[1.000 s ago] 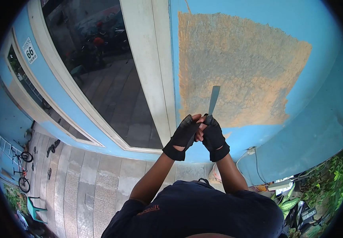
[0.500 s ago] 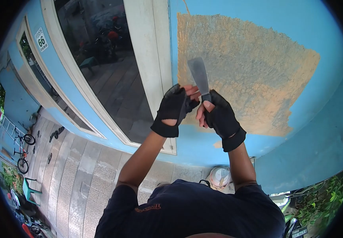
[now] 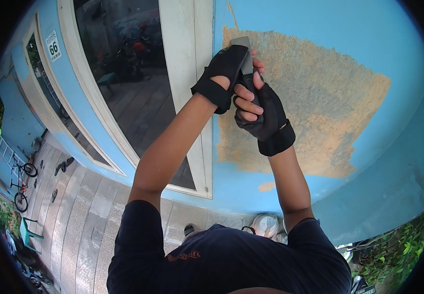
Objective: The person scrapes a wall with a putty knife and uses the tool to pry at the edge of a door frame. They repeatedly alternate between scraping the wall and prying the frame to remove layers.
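Note:
A putty knife with a grey metal blade points upward in front of the wall. My right hand, in a black fingerless glove, is closed around its dark handle, thumb along the handle near the blade. Gloved the same way, my left hand wraps round the blade, with fingertips showing past its right edge. Part of the blade is hidden by the left glove. Behind both hands is a rough grey and tan patch on the blue wall.
Left of the patch stands a white door frame with dark glass. A round pale container sits at the wall's foot. Farther left on the paved floor are a green stool, a bicycle and some footwear. Plants grow at lower right.
Both hands and the putty knife have moved up, nearer the patch's top left corner. My left hand has gone from beside the handle to around the blade.

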Demonstrator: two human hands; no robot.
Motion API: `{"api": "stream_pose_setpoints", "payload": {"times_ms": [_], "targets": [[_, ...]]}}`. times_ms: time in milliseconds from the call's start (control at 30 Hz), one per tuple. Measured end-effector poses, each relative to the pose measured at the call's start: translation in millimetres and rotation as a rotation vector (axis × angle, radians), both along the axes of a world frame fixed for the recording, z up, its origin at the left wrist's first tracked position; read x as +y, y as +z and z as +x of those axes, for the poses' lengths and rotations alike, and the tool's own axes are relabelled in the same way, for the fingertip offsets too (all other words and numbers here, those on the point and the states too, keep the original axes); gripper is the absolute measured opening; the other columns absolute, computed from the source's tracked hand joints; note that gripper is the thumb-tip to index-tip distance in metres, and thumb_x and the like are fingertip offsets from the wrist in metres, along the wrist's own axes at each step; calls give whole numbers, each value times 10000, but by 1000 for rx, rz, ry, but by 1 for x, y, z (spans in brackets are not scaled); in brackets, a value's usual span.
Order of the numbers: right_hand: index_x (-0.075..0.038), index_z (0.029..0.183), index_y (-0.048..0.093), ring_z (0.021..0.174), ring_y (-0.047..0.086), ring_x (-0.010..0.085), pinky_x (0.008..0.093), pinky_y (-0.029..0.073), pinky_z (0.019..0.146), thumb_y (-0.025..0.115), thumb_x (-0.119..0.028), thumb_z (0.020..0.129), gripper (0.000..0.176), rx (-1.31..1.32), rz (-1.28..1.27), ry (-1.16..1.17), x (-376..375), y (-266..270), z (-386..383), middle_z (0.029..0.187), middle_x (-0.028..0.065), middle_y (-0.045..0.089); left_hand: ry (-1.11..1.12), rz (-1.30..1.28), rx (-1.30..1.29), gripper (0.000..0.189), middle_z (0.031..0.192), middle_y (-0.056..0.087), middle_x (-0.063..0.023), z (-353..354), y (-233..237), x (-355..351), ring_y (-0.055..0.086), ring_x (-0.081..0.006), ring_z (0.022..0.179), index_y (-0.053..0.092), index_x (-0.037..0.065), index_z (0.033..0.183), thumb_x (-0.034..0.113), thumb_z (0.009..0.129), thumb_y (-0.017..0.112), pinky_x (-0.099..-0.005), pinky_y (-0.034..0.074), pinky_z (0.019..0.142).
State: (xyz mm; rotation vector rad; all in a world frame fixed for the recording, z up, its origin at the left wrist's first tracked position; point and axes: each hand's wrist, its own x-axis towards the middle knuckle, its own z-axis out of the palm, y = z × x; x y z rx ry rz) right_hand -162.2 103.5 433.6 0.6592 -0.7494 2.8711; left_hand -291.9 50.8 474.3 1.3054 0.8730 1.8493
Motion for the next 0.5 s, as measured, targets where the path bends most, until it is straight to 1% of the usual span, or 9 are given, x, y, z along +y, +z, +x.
{"api": "stream_pose_setpoints", "payload": {"times_ms": [67, 100, 167, 233, 300, 367, 400, 467, 500], "targets": [[-170, 977, 481, 443, 403, 100, 241, 341, 407, 393, -371, 1050, 231, 148, 74, -42, -3, 4, -10, 676, 21, 492, -33, -25, -122, 421, 1031, 644, -157, 1, 7, 4, 636, -280, 958, 538, 1, 1200, 353, 976, 484, -370, 544, 872], [-170, 977, 481, 443, 403, 100, 241, 341, 407, 393, -371, 1050, 231, 145, 71, -41, -3, 6, -13, 676, 21, 492, -88, 11, -159, 406, 953, 646, -149, 1, 7, 4, 644, -283, 924, 542, 6, 1156, 364, 973, 489, -392, 550, 847], [-293, 1020, 499, 406, 374, 88, 230, 311, 360, 376, -360, 1057, 145, 43, 35, -147, -4, 11, -19, 629, 24, 436, -112, -35, -141, 397, 898, 638, -137, -4, 12, 5, 646, -284, 893, 543, 12, 1119, 376, 972, 489, -401, 552, 831], [-292, 1024, 505, 394, 363, 89, 231, 301, 348, 372, -356, 1058, 151, 65, 76, -206, -9, 9, -20, 616, 23, 429, -135, -70, -120, 392, 843, 630, -126, -6, 15, 6, 648, -285, 862, 545, 17, 1083, 388, 970, 489, -409, 555, 814], [-291, 1027, 510, 383, 352, 89, 232, 292, 337, 369, -352, 1059, 158, 93, 108, -266, -12, 8, -19, 602, 21, 422, -62, -73, -90, 391, 774, 607, -109, -3, 12, 5, 639, -284, 809, 538, 27, 1016, 412, 963, 492, -413, 555, 795], [-312, 1119, 515, 365, 339, 93, 235, 277, 320, 362, -333, 1062, 164, 83, 121, -279, -11, 18, -19, 600, 22, 433, -28, -52, -91, 390, 765, 600, -101, -3, 24, 5, 634, -279, 795, 538, 29, 999, 414, 961, 494, -410, 554, 788], [-312, 1119, 515, 365, 339, 93, 235, 277, 320, 362, -333, 1062, 164, 77, 118, -282, -13, 20, -19, 600, 22, 433, -2, -48, -102, 389, 756, 593, -92, -1, 26, 5, 628, -275, 780, 537, 30, 982, 416, 959, 495, -407, 553, 782], [-340, 1205, 504, 364, 343, 95, 230, 282, 323, 354, -308, 1066, 207, 81, 47, -255, -17, 31, -21, 599, 23, 437, -11, -80, -142, 378, 744, 581, -86, -1, 31, 3, 617, -262, 760, 536, 31, 981, 406, 957, 506, -408, 552, 776], [-359, 1247, 494, 364, 347, 94, 231, 288, 325, 339, -299, 1070, 243, 74, 78, -310, -22, 31, -20, 597, 25, 443, -30, -72, -157, 370, 743, 577, -82, -1, 30, 2, 614, -257, 758, 536, 31, 981, 399, 955, 513, -408, 552, 776]]}}
